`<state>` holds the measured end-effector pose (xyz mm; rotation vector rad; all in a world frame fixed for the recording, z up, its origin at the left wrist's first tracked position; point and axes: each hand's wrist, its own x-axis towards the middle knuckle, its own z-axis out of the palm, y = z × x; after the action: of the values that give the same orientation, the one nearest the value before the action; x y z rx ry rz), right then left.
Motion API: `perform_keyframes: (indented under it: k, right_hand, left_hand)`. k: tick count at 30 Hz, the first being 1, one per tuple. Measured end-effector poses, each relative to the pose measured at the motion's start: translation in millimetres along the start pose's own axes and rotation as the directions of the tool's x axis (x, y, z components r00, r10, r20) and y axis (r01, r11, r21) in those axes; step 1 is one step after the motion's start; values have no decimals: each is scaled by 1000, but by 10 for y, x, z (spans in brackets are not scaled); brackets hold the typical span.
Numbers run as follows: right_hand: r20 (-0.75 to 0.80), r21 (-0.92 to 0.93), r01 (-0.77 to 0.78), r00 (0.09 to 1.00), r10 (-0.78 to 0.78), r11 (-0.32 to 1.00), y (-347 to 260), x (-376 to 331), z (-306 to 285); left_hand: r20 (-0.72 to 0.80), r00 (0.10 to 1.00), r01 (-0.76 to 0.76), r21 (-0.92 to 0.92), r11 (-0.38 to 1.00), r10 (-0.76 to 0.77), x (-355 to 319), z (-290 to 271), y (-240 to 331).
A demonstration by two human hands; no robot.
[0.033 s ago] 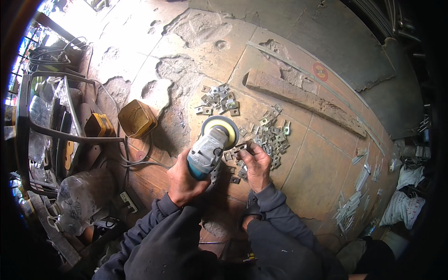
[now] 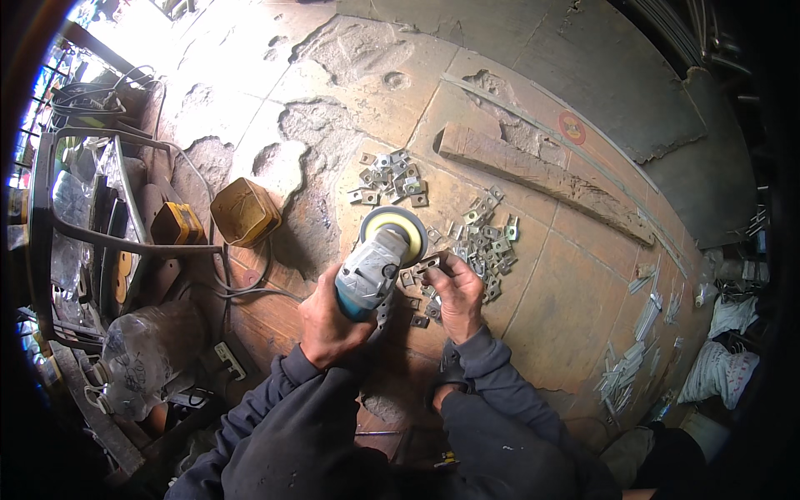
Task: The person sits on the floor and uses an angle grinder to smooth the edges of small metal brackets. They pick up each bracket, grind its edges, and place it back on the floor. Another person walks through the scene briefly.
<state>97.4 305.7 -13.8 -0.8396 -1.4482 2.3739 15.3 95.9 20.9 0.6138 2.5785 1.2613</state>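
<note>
My left hand [image 2: 327, 323] is wrapped around the body of a blue-grey angle grinder [image 2: 372, 268]. Its round disc [image 2: 397, 227] lies flat over the tiled floor, facing away from me. My right hand [image 2: 456, 290] pinches a small metal bracket [image 2: 425, 265] right beside the disc's edge. More small metal brackets lie in a pile [image 2: 485, 242] just beyond my right hand. Another pile [image 2: 388, 176] lies past the disc. A few loose brackets [image 2: 419, 320] sit between my hands.
A worn wooden plank [image 2: 542, 178] lies at the far right. A yellow tin [image 2: 243, 213] and a yellow block [image 2: 177, 223] stand to the left, with a cable [image 2: 250, 287] and plug socket [image 2: 228, 360]. A plastic bottle [image 2: 146, 354] and metal frame [image 2: 92, 237] are at left. Metal strips [image 2: 642, 333] lie right.
</note>
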Motion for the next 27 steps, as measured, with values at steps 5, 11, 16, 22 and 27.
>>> perform_keyframes:
  k: [5, 11, 16, 22, 27]
  right_hand:
    - [43, 15, 9, 999, -10, 1000, -10, -5, 25]
    - [81, -30, -2, 997, 4, 1000, 74, -10, 52]
    - [37, -92, 33, 999, -30, 995, 114, -24, 94]
    - [-24, -53, 62, 998, -63, 997, 59, 4, 67]
    - [7, -69, 44, 999, -43, 997, 100, -1, 92]
  left_hand:
    - [8, 999, -38, 32, 999, 38, 14, 10, -4]
    - [11, 1000, -25, 50, 998, 25, 17, 26, 21]
    - [7, 998, -56, 98, 994, 56, 33, 41, 53]
    - [-20, 998, -58, 85, 995, 60, 36, 60, 44]
    - [7, 1000, -28, 87, 996, 27, 21, 45, 20]
